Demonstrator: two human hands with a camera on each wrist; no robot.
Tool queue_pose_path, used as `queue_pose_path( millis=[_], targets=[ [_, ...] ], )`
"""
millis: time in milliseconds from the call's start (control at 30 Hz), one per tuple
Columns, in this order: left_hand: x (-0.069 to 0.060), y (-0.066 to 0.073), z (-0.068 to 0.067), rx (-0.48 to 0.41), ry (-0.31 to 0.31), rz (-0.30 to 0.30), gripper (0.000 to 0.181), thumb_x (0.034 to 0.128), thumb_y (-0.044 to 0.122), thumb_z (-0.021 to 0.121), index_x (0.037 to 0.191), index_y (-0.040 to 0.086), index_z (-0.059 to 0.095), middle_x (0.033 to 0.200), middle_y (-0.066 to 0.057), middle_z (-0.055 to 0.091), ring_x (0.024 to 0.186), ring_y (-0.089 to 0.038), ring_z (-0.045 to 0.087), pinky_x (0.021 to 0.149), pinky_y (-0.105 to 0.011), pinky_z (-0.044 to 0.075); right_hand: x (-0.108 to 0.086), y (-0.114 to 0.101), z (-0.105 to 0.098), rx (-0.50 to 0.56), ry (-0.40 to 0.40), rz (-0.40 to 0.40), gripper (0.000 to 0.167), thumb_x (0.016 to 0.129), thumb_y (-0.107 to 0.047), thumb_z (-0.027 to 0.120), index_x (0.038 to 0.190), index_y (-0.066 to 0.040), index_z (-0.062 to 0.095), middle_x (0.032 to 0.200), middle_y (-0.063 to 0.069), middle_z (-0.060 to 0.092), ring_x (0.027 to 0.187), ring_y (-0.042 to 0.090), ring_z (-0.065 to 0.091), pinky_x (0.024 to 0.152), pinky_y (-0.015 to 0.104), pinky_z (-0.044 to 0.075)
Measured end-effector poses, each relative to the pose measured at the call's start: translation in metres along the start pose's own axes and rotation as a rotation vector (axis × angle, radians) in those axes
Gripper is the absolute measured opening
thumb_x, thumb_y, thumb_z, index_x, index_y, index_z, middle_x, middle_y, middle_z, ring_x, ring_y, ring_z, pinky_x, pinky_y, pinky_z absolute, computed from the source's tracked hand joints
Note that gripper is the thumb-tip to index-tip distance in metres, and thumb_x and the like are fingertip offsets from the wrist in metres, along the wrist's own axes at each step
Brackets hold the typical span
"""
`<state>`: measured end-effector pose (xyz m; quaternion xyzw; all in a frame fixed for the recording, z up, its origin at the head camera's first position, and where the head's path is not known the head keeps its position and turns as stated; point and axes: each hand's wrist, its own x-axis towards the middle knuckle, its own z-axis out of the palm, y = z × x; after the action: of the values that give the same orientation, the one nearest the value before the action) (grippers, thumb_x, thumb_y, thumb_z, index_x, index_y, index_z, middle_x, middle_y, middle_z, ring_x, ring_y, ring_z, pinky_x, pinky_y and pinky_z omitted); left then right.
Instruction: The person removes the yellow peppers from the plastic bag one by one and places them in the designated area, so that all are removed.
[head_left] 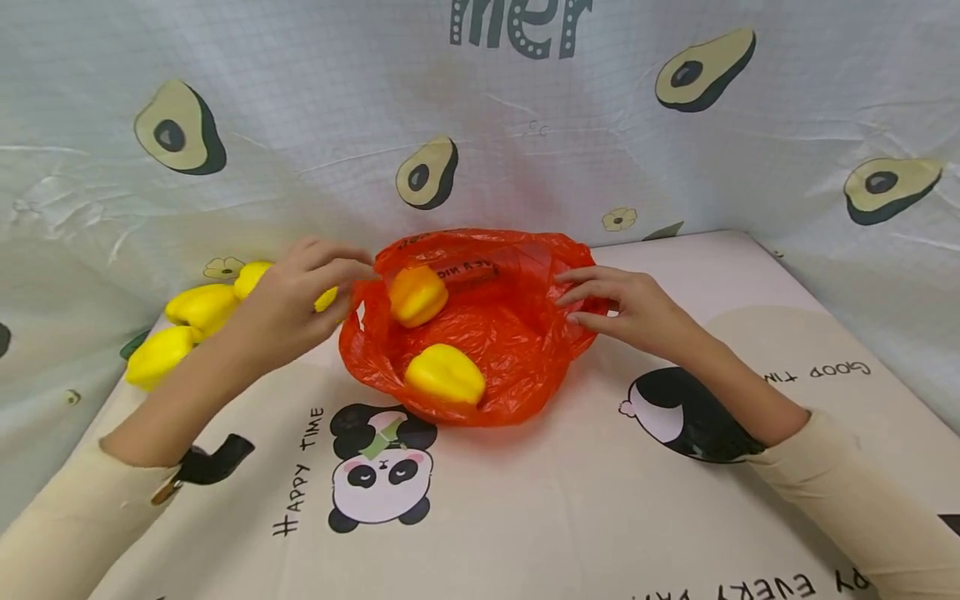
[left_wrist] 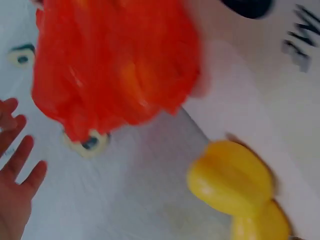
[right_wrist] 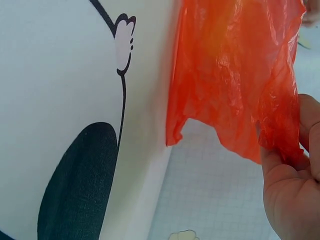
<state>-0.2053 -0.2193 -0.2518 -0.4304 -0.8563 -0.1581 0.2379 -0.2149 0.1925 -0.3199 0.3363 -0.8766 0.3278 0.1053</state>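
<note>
A red plastic bag lies on the table with its mouth spread wide. Two yellow bell peppers are in it, one near the front rim and one at the left, partly behind the thin film. My left hand hovers by the bag's left rim, over the loose peppers. Its fingers look spread and apart from the bag in the left wrist view, holding nothing. At the opposite side, my right hand pinches the bag's rim between thumb and fingers, as the right wrist view shows at the film.
Several more yellow bell peppers lie at the table's left back edge, partly hidden by the left forearm. A patterned cloth wall stands right behind the table. The pale tablecloth has printed pandas and lettering.
</note>
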Motion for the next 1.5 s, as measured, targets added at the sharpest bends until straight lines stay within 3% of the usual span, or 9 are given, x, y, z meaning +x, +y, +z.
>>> queue_pose_path(
  millis=[100,267,533,933,1100,1200,1333,1433,1500],
  targets=[
    [0.028,0.007,0.008,-0.033,-0.193,0.053,0.03,0.0861,-0.008,0.069,0.111,0.008,0.072,0.119,-0.009,0.067,0.115,-0.03,0.057,0.094,-0.046,0.054,0.0,0.0,-0.001,-0.003,0.0,0.006,0.027,0.089,-0.007,0.078,0.115,-0.014,0.078,0.134,0.004,0.065,0.13,0.026,0.055,0.088,0.022,0.055],
    [0.067,0.013,0.017,-0.098,-0.427,0.093,0.024,0.0914,0.002,0.07,0.114,0.011,0.073,0.119,-0.005,0.067,0.117,-0.026,0.058,0.099,-0.042,0.053,0.001,0.0,-0.001,-0.005,-0.004,-0.006,0.027,0.088,-0.007,0.079,0.114,-0.014,0.077,0.135,0.004,0.064,0.13,0.025,0.056,0.086,0.02,0.055],
    [0.102,0.012,0.034,-0.154,-0.58,0.08,0.022,0.0952,0.006,0.066,0.115,0.012,0.073,0.119,-0.004,0.069,0.113,-0.027,0.061,0.098,-0.039,0.054,0.001,0.001,-0.001,0.002,0.0,-0.012,0.026,0.088,-0.006,0.079,0.113,-0.014,0.078,0.134,0.004,0.065,0.128,0.026,0.057,0.085,0.017,0.054],
    [0.142,0.015,0.063,-0.178,-0.725,0.133,0.018,0.0969,0.008,0.065,0.113,0.008,0.073,0.114,-0.006,0.071,0.11,-0.024,0.062,0.101,-0.037,0.051,0.003,-0.002,-0.001,0.007,-0.007,-0.004,0.025,0.089,-0.005,0.078,0.112,-0.014,0.078,0.135,0.003,0.064,0.125,0.024,0.058,0.077,0.021,0.055],
    [0.152,0.014,0.071,-0.202,-0.868,0.108,0.02,0.0982,0.011,0.065,0.117,0.012,0.072,0.117,-0.002,0.071,0.112,-0.021,0.061,0.102,-0.036,0.051,0.002,-0.001,0.0,0.0,-0.005,-0.001,0.026,0.088,-0.005,0.078,0.112,-0.014,0.078,0.135,0.003,0.065,0.126,0.025,0.057,0.077,0.021,0.055],
    [0.156,0.015,0.074,-0.244,-1.069,0.036,0.026,0.0978,0.014,0.068,0.123,0.018,0.07,0.124,-0.001,0.068,0.115,-0.019,0.059,0.1,-0.035,0.052,0.001,0.0,0.0,0.011,-0.012,0.007,0.025,0.089,-0.005,0.078,0.113,-0.013,0.078,0.135,0.004,0.065,0.127,0.026,0.057,0.079,0.022,0.056],
    [0.158,0.018,0.076,-0.312,-1.368,-0.192,0.045,0.0914,0.018,0.077,0.133,0.027,0.063,0.136,0.001,0.059,0.126,-0.021,0.05,0.098,-0.044,0.055,0.001,0.0,0.0,0.018,-0.013,0.013,0.025,0.089,-0.005,0.077,0.113,-0.013,0.078,0.136,0.005,0.064,0.128,0.026,0.057,0.085,0.031,0.059],
    [0.154,0.019,0.077,-0.347,-1.501,-0.331,0.059,0.0841,0.02,0.084,0.136,0.031,0.06,0.141,0.003,0.052,0.132,-0.025,0.045,0.095,-0.05,0.056,0.001,0.0,0.0,0.019,-0.012,0.013,0.025,0.089,-0.005,0.078,0.113,-0.013,0.078,0.136,0.004,0.064,0.129,0.026,0.056,0.087,0.035,0.059],
    [0.149,0.019,0.078,-0.372,-1.549,-0.373,0.064,0.0806,0.021,0.087,0.137,0.032,0.059,0.144,0.002,0.049,0.133,-0.027,0.045,0.093,-0.05,0.057,0.001,0.0,0.001,0.02,-0.014,0.012,0.025,0.089,-0.005,0.078,0.113,-0.013,0.077,0.136,0.005,0.064,0.129,0.026,0.056,0.085,0.032,0.059]
  ],
)
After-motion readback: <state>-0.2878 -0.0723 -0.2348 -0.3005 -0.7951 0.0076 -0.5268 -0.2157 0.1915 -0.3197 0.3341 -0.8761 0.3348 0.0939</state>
